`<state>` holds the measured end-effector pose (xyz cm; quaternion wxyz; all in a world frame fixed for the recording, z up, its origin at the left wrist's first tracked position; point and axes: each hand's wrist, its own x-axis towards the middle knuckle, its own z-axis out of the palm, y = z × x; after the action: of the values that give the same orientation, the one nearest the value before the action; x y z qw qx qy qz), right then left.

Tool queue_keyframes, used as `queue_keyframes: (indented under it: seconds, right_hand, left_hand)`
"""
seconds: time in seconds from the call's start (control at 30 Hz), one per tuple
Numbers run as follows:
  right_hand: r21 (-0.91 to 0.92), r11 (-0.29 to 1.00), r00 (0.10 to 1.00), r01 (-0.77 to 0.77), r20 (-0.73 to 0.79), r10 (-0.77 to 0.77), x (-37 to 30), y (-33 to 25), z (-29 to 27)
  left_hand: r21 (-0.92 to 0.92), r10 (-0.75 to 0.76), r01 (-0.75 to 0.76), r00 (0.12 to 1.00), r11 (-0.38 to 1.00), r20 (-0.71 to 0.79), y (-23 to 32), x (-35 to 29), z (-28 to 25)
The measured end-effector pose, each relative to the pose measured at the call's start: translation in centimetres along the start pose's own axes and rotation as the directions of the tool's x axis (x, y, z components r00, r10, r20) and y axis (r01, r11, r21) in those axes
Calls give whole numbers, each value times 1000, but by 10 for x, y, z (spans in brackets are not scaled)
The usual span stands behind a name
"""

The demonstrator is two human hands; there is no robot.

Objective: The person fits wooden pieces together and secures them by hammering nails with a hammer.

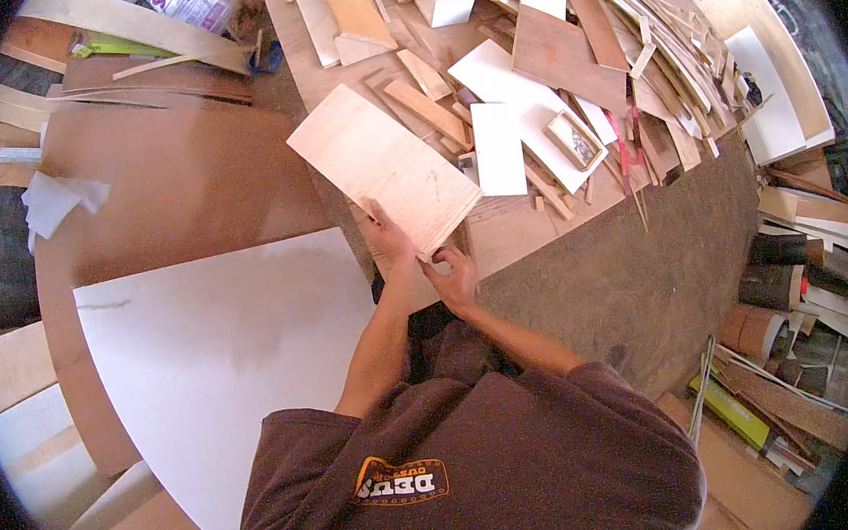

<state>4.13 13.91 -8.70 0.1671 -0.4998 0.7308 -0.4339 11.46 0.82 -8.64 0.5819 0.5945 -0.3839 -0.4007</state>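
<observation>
A pale rectangular plywood board is held up tilted over the near left part of the worktable. My left hand grips its near left edge, with the thumb lying on the face and the other fingers hidden beneath. At the board's near corner my right hand is closed, thumb and fingers pinched together on the edge. Several thin layers show along the board's near right end. Just beyond it on the table lie a white rectangular piece and a narrow wooden strip.
Wood offcuts cover the worktable, among them a brown panel and a small framed piece. A large white sheet lies at my left over a brown sheet. Rolls and scraps crowd the right side.
</observation>
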Motion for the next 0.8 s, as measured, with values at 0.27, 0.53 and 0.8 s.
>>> queue_keyframes:
  seconds: [0.27, 0.53, 0.8]
  right_hand:
    - [103, 992, 976, 74, 195, -93, 24, 21, -35]
    - [-315, 948, 942, -51, 300, 151, 37, 53, -48]
    - [-374, 891, 904, -257, 234, 359, 51, 75, -52]
  left_hand:
    - [9, 25, -25, 999, 1000, 23, -3, -2, 8]
    - [-17, -37, 37, 999, 999, -27, -30, 4, 6]
    - [-96, -3, 2, 1000, 995, -8, -35, 9, 7]
